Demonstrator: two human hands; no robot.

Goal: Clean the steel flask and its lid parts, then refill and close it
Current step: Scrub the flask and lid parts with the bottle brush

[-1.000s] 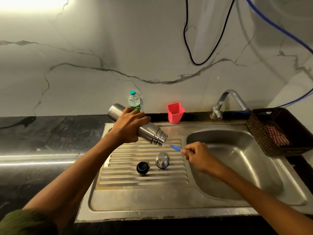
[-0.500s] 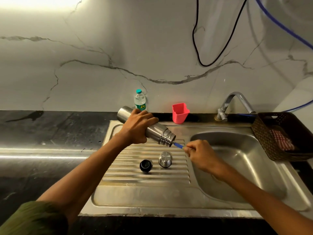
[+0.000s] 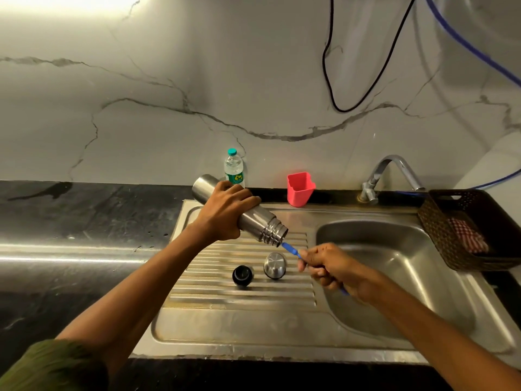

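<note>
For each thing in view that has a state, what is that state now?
Steel flask: uncapped, tilted, mouth toward basin, gripped by left hand.
Blue-handled brush: held by right hand, tip at flask mouth.
Steel cap: off, on drainboard.
Black stopper: off, on drainboard.
Tap: no water running.

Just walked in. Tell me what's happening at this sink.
A person is cleaning a steel flask. The left hand holds it tilted, mouth down toward the right, above the ribbed drainboard. The right hand grips a blue brush whose front end reaches the flask's mouth. A black stopper and a steel cap sit on the drainboard below.
</note>
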